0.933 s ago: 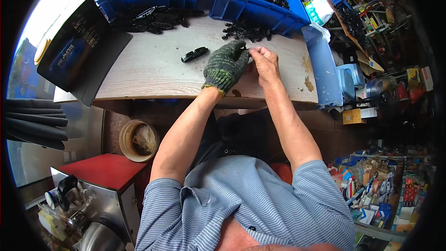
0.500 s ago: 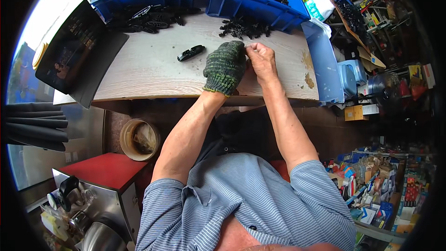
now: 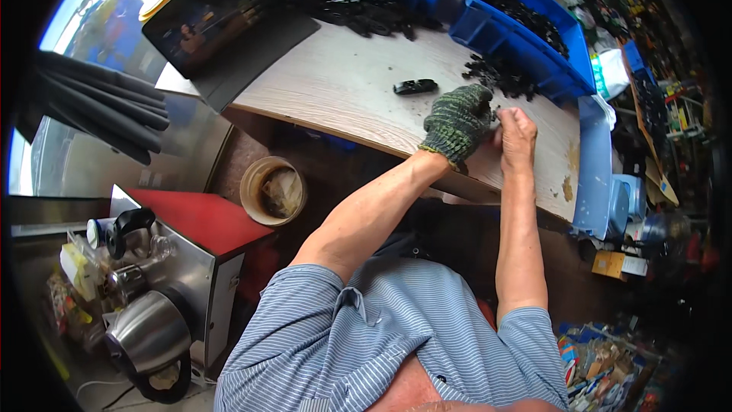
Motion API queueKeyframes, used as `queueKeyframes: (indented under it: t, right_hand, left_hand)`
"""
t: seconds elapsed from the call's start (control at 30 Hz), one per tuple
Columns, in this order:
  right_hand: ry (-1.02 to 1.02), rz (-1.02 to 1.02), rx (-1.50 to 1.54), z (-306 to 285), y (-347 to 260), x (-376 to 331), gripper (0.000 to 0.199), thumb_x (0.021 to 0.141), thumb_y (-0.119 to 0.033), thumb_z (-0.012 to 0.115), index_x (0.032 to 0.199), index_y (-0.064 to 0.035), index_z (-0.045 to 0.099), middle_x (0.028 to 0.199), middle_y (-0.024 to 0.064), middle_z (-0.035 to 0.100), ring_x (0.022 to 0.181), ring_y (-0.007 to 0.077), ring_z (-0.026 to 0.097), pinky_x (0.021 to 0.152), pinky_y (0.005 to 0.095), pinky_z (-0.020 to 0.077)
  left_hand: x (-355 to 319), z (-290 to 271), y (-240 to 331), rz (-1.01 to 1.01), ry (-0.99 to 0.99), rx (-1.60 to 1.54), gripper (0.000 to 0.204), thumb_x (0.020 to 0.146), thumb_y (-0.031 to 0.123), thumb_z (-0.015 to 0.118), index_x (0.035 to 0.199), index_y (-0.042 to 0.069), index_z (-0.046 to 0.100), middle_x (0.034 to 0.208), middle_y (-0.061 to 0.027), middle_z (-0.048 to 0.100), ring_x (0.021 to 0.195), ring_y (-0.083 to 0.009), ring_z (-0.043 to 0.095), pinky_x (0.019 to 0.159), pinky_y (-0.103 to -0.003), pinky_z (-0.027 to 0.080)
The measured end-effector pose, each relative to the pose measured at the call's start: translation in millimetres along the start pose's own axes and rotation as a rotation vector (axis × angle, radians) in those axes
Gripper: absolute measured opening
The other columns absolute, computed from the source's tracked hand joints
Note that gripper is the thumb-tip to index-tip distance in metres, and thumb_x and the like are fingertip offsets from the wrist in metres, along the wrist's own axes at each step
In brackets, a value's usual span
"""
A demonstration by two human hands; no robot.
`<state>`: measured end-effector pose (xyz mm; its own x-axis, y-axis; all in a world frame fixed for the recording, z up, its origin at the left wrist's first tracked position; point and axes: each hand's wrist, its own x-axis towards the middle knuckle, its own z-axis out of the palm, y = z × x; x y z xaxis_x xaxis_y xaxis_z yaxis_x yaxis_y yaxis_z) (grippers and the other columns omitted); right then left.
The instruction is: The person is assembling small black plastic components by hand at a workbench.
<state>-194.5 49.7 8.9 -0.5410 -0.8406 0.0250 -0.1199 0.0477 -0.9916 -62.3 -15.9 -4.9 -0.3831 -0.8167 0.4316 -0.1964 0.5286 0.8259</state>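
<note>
My left hand (image 3: 459, 123), in a dark green knitted glove, is closed above the table's front part. What it holds is hidden by the glove. Close to its right side, my bare right hand (image 3: 517, 140) has its thumb and fingers pinched together. A tiny dark bit shows between the two hands, too small to name. Left of the glove, a glossy black oblong plastic part (image 3: 415, 87) lies on the pale wood-grain table (image 3: 343, 80). Just beyond my hands is a heap of small black plastic pieces (image 3: 499, 76).
Blue bins (image 3: 526, 46) of black parts stand along the table's back. Longer black parts (image 3: 370, 15) are heaped before the left bin. A tablet in a dark cover (image 3: 221, 23) stands at left. Below are a bucket (image 3: 274, 191) and a red-topped cabinet (image 3: 194, 214) beside a steel kettle (image 3: 152, 328).
The whole view has turned, so the table now slants and sits farther right. My hands stay close together over the table, with the fingers still closed. The oblong part still lies left of the glove.
</note>
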Motion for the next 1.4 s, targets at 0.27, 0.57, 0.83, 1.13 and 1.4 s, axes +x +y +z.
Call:
queueKeyframes:
  t: [0.27, 0.57, 0.83, 1.13, 1.4]
  right_hand:
    - [-0.021, 0.024, 0.028, 1.1, 6.9, 3.9, 0.017, 0.095, -0.022, 0.067, 0.089, -0.0059, 0.064, 0.06, -0.0009, 0.056, 0.05, 0.0095, 0.048, 0.057, 0.0267, 0.0459]
    - [-0.021, -0.024, 0.094, -8.9, 11.8, 4.8, 0.013, 0.098, -0.018, 0.066, 0.094, -0.0062, 0.068, 0.084, -0.001, 0.067, 0.07, 0.0058, 0.058, 0.062, 0.0221, 0.0464]
    - [0.02, -0.127, 0.181, -2.7, 19.1, 7.0, 0.014, 0.097, -0.018, 0.068, 0.097, -0.0036, 0.068, 0.079, -0.0015, 0.068, 0.068, 0.003, 0.058, 0.057, 0.0196, 0.0427]
    - [-0.015, -0.064, 0.119, -6.1, 11.4, 2.9, 0.017, 0.092, -0.021, 0.074, 0.099, -0.0064, 0.068, 0.073, -0.0065, 0.061, 0.056, 0.0014, 0.046, 0.052, 0.0173, 0.0347]
    - [-0.102, -0.031, 0.113, -8.0, 1.0, -4.8, 0.017, 0.092, -0.026, 0.074, 0.099, -0.0121, 0.067, 0.069, -0.0097, 0.057, 0.052, -0.0004, 0.044, 0.048, 0.0157, 0.0304]
  left_hand:
    - [2.8, 4.1, -3.0, 0.034, 0.226, -0.076, 0.032, 0.087, 0.018, 0.068, 0.117, 0.006, 0.066, 0.108, -0.0185, 0.069, 0.103, -0.0364, 0.065, 0.088, -0.045, 0.052]
    - [8.8, -11.8, 3.3, -0.131, -0.156, -0.194, 0.032, 0.093, 0.034, 0.062, 0.112, 0.009, 0.07, 0.103, -0.0163, 0.072, 0.098, -0.0359, 0.068, 0.083, -0.045, 0.054]
    - [16.3, -7.0, 5.1, -0.508, -0.323, -0.868, 0.036, 0.091, 0.02, 0.064, 0.119, -0.002, 0.063, 0.081, -0.013, 0.069, 0.063, -0.017, 0.067, 0.053, -0.031, 0.054]
    - [5.3, 5.3, 2.4, -0.284, -0.141, -0.43, 0.034, 0.091, 0.028, 0.059, 0.11, 0.002, 0.068, 0.08, -0.0168, 0.07, 0.063, -0.0243, 0.068, 0.062, -0.038, 0.056]
    - [-2.5, -14.2, 19.3, -0.525, -0.202, -0.593, 0.047, 0.091, 0.029, 0.059, 0.131, 0.003, 0.059, 0.113, -0.0221, 0.069, 0.105, -0.0387, 0.066, 0.093, -0.045, 0.052]
